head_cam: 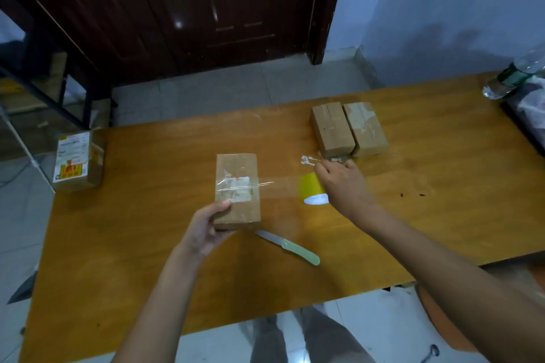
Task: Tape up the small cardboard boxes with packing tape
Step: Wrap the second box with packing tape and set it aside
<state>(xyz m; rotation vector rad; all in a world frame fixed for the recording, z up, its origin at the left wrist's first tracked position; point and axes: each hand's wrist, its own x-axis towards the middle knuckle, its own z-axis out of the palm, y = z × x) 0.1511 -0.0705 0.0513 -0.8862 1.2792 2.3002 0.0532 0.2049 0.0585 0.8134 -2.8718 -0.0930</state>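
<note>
The left hand (206,227) is closest and grips the near end of a box (237,190) lying flat on the table (147,274). Clear tape stretches from the box to the tape roll (311,190), which the right hand (342,186) holds. A knife (287,246) lies just beside the box. Two more boxes (349,130) sit farther back, touching.

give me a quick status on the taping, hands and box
Left hand grips box. Right hand holds tape roll, strip stretched across box. Knife beside box, not in the way.
</note>
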